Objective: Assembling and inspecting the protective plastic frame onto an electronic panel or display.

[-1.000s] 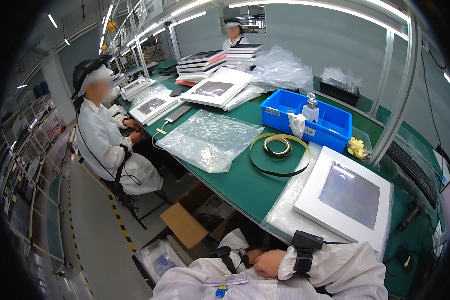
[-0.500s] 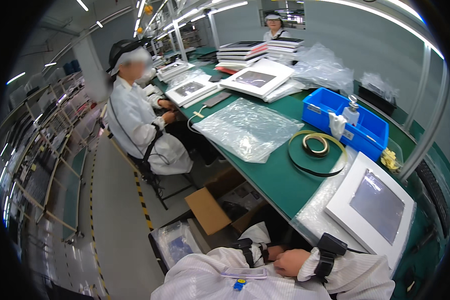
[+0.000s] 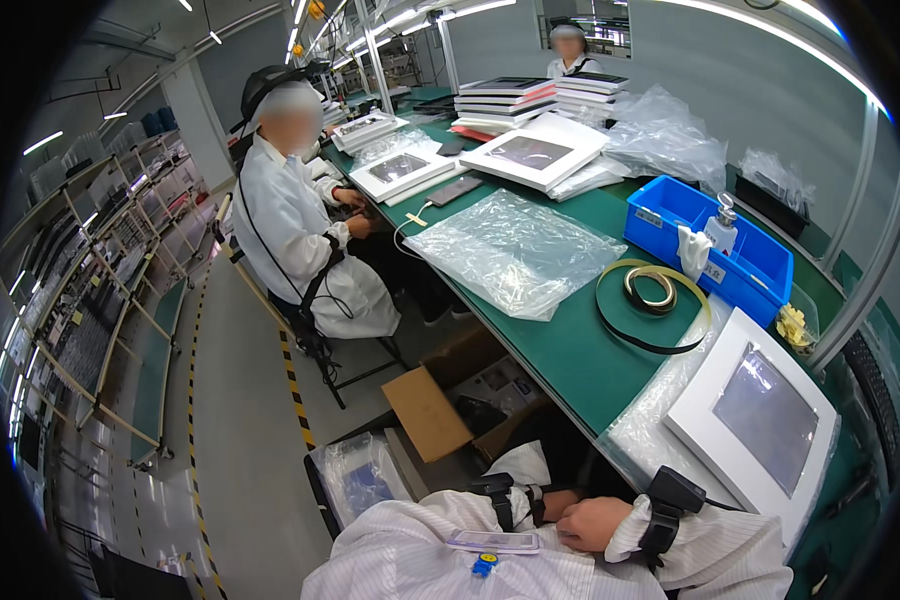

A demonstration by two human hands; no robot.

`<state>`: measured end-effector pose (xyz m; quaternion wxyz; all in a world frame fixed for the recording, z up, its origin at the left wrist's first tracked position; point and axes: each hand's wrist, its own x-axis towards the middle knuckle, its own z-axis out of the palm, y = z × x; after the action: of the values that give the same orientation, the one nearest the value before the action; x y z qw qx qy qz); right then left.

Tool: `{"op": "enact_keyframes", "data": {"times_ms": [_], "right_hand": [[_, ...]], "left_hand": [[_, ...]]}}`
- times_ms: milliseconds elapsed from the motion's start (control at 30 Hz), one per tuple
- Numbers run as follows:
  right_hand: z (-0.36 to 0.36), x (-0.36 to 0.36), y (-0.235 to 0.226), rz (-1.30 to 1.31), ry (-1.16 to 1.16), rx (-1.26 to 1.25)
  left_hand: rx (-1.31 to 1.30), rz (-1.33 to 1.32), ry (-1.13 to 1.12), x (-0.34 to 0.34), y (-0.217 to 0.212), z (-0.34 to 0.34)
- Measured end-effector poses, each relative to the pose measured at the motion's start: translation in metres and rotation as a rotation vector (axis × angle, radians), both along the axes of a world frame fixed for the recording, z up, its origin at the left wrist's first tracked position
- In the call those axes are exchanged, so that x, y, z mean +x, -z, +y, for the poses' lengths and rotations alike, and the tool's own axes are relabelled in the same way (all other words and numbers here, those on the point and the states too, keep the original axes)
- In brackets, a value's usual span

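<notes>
My right hand (image 3: 591, 524) lies in my lap against the white striped coat (image 3: 420, 550), its fingers curled in at my left hand (image 3: 558, 504). What is inside those fingers, if anything, is hidden. Most of my left hand is behind the right one, and its fingers do not show. Both wrists wear black straps, with a dark box (image 3: 674, 488) on the right one. Just beyond my right forearm, a white-framed panel (image 3: 692, 412) with a grey screen lies tilted on bubble wrap (image 3: 638, 438) at the table edge.
On the green table (image 3: 545, 345) are a clear plastic bag (image 3: 515, 250), tape rolls (image 3: 650, 290), a blue divided bin (image 3: 750, 283) with a pump bottle (image 3: 722, 228), and stacked panels (image 3: 505, 100). An open carton (image 3: 428, 412) stands below. A co-worker (image 3: 300, 230) sits at left.
The whole view has shifted slightly, so the table and its things appear a little further right. My hands keep the same position in my lap. The co-worker at left stays seated.
</notes>
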<state>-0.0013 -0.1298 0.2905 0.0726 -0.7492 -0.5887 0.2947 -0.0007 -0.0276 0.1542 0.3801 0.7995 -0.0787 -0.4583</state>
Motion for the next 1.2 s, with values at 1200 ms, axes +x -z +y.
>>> {"op": "enact_keyframes", "data": {"times_ms": [1200], "right_hand": [[0.004,0.002,-0.014,0.056,-0.008,-0.033]], "left_hand": [[-0.175,-0.048,0.062,-0.004,0.008,0.006]]}}
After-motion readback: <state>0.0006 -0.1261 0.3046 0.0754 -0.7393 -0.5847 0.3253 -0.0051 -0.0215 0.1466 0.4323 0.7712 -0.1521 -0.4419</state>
